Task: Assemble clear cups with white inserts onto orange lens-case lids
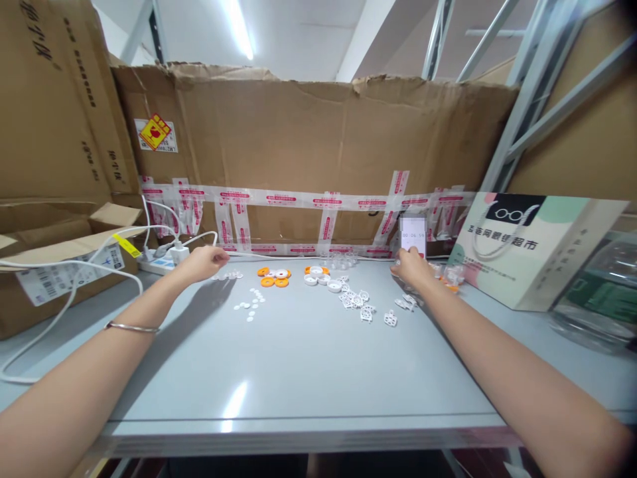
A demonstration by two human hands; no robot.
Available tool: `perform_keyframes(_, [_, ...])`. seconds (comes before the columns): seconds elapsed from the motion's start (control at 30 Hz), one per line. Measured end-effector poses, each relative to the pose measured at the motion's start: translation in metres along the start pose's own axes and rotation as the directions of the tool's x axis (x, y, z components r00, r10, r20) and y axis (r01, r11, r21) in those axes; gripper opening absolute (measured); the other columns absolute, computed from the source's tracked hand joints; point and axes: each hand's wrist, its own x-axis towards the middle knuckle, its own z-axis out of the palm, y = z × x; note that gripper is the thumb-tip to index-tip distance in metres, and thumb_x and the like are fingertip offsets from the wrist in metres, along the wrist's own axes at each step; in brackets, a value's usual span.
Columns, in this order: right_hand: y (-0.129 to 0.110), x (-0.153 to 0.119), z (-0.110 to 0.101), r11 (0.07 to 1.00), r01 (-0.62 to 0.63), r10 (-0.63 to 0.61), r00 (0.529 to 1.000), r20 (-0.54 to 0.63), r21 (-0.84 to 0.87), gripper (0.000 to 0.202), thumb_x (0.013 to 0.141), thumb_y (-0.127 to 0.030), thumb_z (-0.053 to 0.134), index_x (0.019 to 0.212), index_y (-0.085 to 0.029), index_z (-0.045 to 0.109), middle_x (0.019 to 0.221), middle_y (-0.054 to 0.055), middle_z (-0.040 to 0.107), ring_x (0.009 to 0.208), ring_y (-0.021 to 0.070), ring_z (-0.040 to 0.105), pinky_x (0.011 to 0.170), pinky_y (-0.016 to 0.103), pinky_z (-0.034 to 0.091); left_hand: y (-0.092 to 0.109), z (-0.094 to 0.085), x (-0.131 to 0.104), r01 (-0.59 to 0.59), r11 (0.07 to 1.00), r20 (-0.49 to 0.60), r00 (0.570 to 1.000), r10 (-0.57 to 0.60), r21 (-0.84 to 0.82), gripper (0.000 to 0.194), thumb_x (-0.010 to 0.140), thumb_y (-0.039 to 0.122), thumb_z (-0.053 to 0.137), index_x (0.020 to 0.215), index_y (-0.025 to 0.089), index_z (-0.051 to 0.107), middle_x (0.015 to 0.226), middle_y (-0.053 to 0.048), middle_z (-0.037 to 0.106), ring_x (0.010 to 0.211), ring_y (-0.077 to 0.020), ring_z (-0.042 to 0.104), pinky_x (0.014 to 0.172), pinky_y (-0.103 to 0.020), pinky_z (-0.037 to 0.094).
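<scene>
My left hand hovers at the left, its fingers curled together; whatever they may hold is hidden. Just beside it are small clear discs, and nearer to me lies a scatter of small white discs. My right hand reaches to the upright phone showing a timer, fingers apart at its lower edge. Between the hands sit orange rings, white round cups and white openwork plates. More white plates lie close to my right wrist.
Clear plastic parts stand at the back. On the right are a paper bag and a large clear bottle. An opened carton, a power strip and white cables occupy the left. A taped cardboard sheet walls the back.
</scene>
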Motion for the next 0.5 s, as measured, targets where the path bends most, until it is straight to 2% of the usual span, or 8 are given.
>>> perform_keyframes(0.1, [0.000, 0.000, 0.001, 1.000, -0.007, 0.007, 1.000, 0.007, -0.007, 0.035, 0.076, -0.024, 0.054, 0.109, -0.013, 0.052, 0.109, 0.017, 0.046, 0.093, 0.0314, 0.060, 0.069, 0.036, 0.045, -0.002, 0.007, 0.002, -0.049, 0.998, 0.054, 0.997, 0.048, 0.026, 0.022, 0.067, 0.028, 0.050, 0.078, 0.019, 0.067, 0.083, -0.006, 0.070, 0.078, -0.0213, 0.063, 0.070, -0.025, 0.045])
perform_keyframes(0.23, [-0.002, 0.000, -0.001, 1.000, -0.004, 0.004, 1.000, -0.020, -0.005, 0.036, 0.078, -0.030, 0.052, 0.110, -0.014, 0.050, 0.109, 0.016, 0.046, 0.092, 0.0312, 0.059, 0.069, 0.036, 0.044, -0.003, 0.026, 0.005, -0.109, 0.991, 0.096, 0.990, 0.102, 0.076, 0.022, 0.065, 0.024, 0.048, 0.075, 0.017, 0.067, 0.081, -0.007, 0.070, 0.075, -0.0207, 0.062, 0.069, -0.025, 0.044])
perform_keyframes(0.37, [-0.008, -0.002, -0.006, 0.999, 0.036, -0.032, 0.993, -0.113, 0.034, 0.039, 0.082, -0.038, 0.045, 0.115, -0.016, 0.047, 0.110, 0.016, 0.047, 0.091, 0.0297, 0.059, 0.069, 0.037, 0.044, -0.007, 0.038, 0.006, -0.132, 0.985, 0.107, 0.987, 0.120, 0.108, 0.020, 0.064, 0.020, 0.048, 0.069, 0.017, 0.067, 0.074, -0.007, 0.069, 0.071, -0.0209, 0.062, 0.066, -0.026, 0.044])
perform_keyframes(0.5, [-0.017, -0.003, -0.011, 0.983, 0.133, -0.101, 0.968, -0.231, 0.126, 0.034, 0.081, -0.037, 0.046, 0.109, -0.018, 0.052, 0.109, 0.013, 0.050, 0.090, 0.0272, 0.058, 0.070, 0.035, 0.043, -0.005, 0.036, 0.005, -0.135, 0.985, 0.077, 0.989, 0.127, 0.104, 0.018, 0.066, 0.017, 0.048, 0.066, 0.017, 0.066, 0.072, -0.006, 0.069, 0.070, -0.0203, 0.061, 0.064, -0.026, 0.043])
